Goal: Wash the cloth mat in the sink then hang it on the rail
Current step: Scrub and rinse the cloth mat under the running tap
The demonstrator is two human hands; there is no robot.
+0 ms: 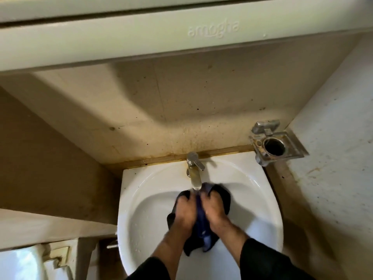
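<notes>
Cloth mat (203, 229) washing is judged underway: within the white sink (141, 199), the dark, bunched mat is gripped by the left hand (186, 211) and right hand (215, 210), held side by side beneath the tap (194, 170); wringing and hanging remain, no rail being visible.

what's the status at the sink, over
Left hand and right hand both gripping the dark cloth mat, bunched under the tap in the sink. Not hung yet. Nothing in the way.
</notes>
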